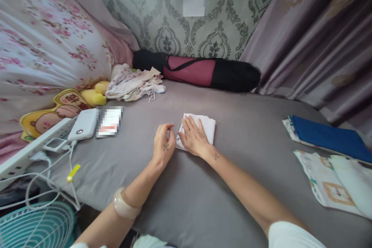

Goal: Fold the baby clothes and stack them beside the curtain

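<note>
A small white cloth (208,127), folded into a rough square, lies on the grey bed sheet (232,190). My right hand (193,135) rests flat on top of it with its fingers spread, covering its left and middle part. Just left of the cloth is my left hand (165,143), fingers loosely curved and the thumb apart from them, with nothing seen in it. Whether its thumb touches the cloth's edge I cannot tell.
Crumpled pale clothes (133,85) lie at the back left, by a long black and maroon bag (188,70). A white power bank (83,124), a power strip (35,147) and cables are on the left. Folded blue fabric (331,135) and printed cloth (325,182) lie right.
</note>
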Tool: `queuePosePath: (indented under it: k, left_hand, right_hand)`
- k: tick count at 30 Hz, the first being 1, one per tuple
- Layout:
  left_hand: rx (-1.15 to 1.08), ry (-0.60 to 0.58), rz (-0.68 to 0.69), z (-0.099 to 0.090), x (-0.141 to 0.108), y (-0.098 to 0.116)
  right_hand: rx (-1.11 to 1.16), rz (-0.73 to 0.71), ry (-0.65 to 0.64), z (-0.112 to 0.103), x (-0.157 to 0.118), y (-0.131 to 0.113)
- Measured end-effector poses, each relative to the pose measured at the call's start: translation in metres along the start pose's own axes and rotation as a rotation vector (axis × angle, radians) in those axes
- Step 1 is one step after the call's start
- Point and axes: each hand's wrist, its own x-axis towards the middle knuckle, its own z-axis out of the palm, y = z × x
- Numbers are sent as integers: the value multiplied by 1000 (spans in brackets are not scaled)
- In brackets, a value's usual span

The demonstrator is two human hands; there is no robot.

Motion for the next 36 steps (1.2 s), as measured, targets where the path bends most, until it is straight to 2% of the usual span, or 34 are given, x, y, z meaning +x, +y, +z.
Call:
queuePosePath:
  k: [5, 9, 12, 15, 19, 22, 25, 27, 30, 33, 36]
  left_hand:
    - [0, 4, -43, -1, 0, 1]
    - [-13, -14, -69, -1, 1, 0]
    - [-5, -30, -97, -1, 1, -4]
    - [103, -58, -98, 1, 1, -9]
    - [296, -152, -134, 4, -1, -9]
    - [348, -218, -156, 6, -3, -7]
    - [385, -231, -156, 7, -4, -6]
    - [399, -222, -142, 7, -4, -7]
    - [402, -243, -117, 8, -3, -9]
    - [402, -331, -140, 10, 5, -11]
    - [448, -444, -193, 17, 23, -16]
  right_hand:
    - [-5, -7, -45, 14, 0, -8]
    - [6, -21, -54, 7, -1, -4]
    - [17, -50, -6, 0, -8, -1]
    - [11, -52, 26, 1, -17, 1]
    - [1, -28, -35, 11, -22, 0]
    - [-3, -34, -27, 15, -23, 0]
    - [15, -38, -15, 15, -22, 0]
    - [52, -41, -23, 13, -21, 3]
    - [179, -46, -102, 5, -19, 8]
    - [325, 14, -145, -7, -24, 10]
    - [346, 59, -75, -17, -36, 10]
